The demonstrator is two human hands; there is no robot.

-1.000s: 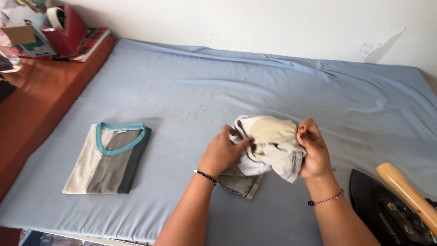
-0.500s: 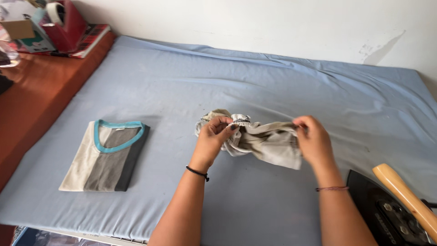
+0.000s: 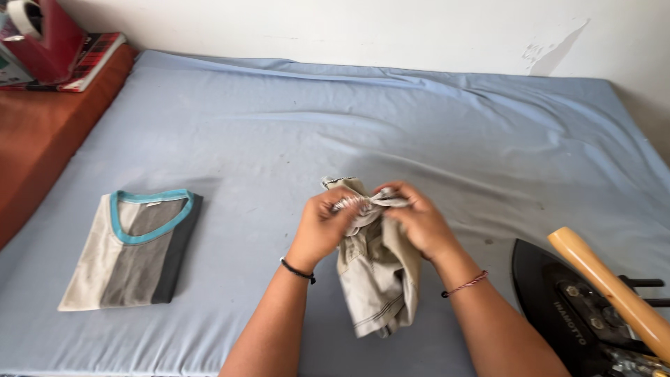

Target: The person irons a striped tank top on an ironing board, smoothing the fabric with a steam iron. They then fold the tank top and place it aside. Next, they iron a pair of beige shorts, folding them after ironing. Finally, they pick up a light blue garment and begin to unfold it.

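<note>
I hold a small beige piece of clothing (image 3: 377, 272) up in front of me with both hands. My left hand (image 3: 322, 227) and my right hand (image 3: 417, 222) sit very close together, almost touching, at the top of it. Each grip is closed tight on the bunched top edge, where the cloth looks gathered, like a stretchy waist. My left fingers pinch the left part of that edge and my right fingers pinch the right part.

The rest of the clothing hangs down from my hands. Its long way runs from my hands toward me, and the bottom hem is nearest to my body. It hangs just over the blue sheet (image 3: 391, 126) on the padded worktop, and I cannot tell if the hem touches the sheet. Both hands are equally near the cloth, because both are on it.

Well off to my left lies a folded shirt (image 3: 132, 248), flat on the sheet, grey and cream with a teal neck. To my right, at the edge, sits a black iron (image 3: 579, 307) with a wooden handle (image 3: 614, 290). Far off in the left corner are a red thing (image 3: 42, 35) and a book (image 3: 94, 59) on a brown wooden top (image 3: 42, 132).
</note>
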